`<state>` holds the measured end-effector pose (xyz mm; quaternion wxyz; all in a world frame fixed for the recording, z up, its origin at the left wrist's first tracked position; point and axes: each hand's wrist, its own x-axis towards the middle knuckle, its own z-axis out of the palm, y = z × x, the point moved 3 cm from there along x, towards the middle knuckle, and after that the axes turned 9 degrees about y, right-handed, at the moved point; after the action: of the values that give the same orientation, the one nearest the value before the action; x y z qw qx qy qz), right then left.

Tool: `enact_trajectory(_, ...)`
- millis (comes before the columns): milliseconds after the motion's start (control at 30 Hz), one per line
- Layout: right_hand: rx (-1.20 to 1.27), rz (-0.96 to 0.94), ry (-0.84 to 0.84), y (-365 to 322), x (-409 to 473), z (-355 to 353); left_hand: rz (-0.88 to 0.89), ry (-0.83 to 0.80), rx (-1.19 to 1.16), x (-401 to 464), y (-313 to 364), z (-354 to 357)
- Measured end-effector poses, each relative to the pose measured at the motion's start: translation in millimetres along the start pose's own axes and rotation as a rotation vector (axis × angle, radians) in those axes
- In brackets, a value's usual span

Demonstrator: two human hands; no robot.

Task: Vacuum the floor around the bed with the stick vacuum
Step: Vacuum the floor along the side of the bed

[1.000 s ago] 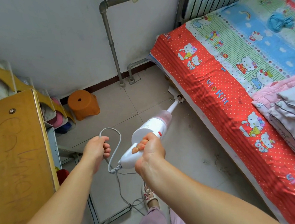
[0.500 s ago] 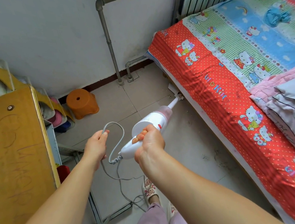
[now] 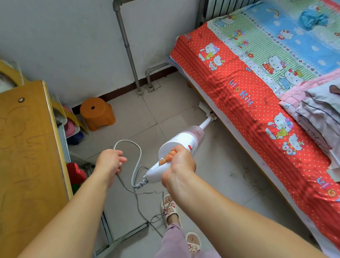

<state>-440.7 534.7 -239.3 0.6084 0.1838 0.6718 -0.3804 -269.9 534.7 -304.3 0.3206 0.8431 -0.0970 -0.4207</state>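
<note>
My right hand [image 3: 178, 165] grips the handle of the white stick vacuum [image 3: 183, 142], whose tube runs down and away toward the bed. Its white floor head [image 3: 204, 108] lies on the tiled floor [image 3: 163, 101] at the edge of the bed [image 3: 243, 86], partly tucked under the red cartoon-print sheet. My left hand [image 3: 110, 163] holds a loop of the grey power cord [image 3: 135, 150] up off the floor, to the left of the handle. The rest of the cord trails down past my feet.
A wooden desk [image 3: 19, 161] stands at the left with a metal frame [image 3: 112, 235] beneath. An orange plastic stool [image 3: 96, 113] sits by the wall. Grey pipes [image 3: 127, 46] run down the wall. Folded clothes [image 3: 331, 116] lie on the bed. My slippered feet [image 3: 170, 208] stand on the tiles.
The floor head has stayed at the bed's edge while the handle shifted slightly. My left hand keeps hold of the cord loop, and the view has drifted a little.
</note>
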Motion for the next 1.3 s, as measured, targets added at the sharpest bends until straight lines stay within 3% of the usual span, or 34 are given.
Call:
enact_trajectory(300, -0.028, 0.009, -0.014, 14, -11, -74, 0.158, -0.138, 0.04, -58, -47, -1)
enact_trajectory(533, -0.09, 0.051, -0.03, 10, -15, -108, 0.286, -0.022, 0.134, -77, -60, -3)
enact_trajectory(633, -0.083, 0.039, -0.054, 1, -12, -103, 0.334, 0.032, 0.171, -80, -55, -6)
enact_trajectory(933, -0.026, 0.06, -0.143, -20, 2, -61, 0.254, 0.079, 0.18, -60, -41, -16)
enact_trajectory(1300, -0.013, 0.069, -0.215, -31, 12, -4, 0.165, 0.019, 0.129, -12, -26, -30)
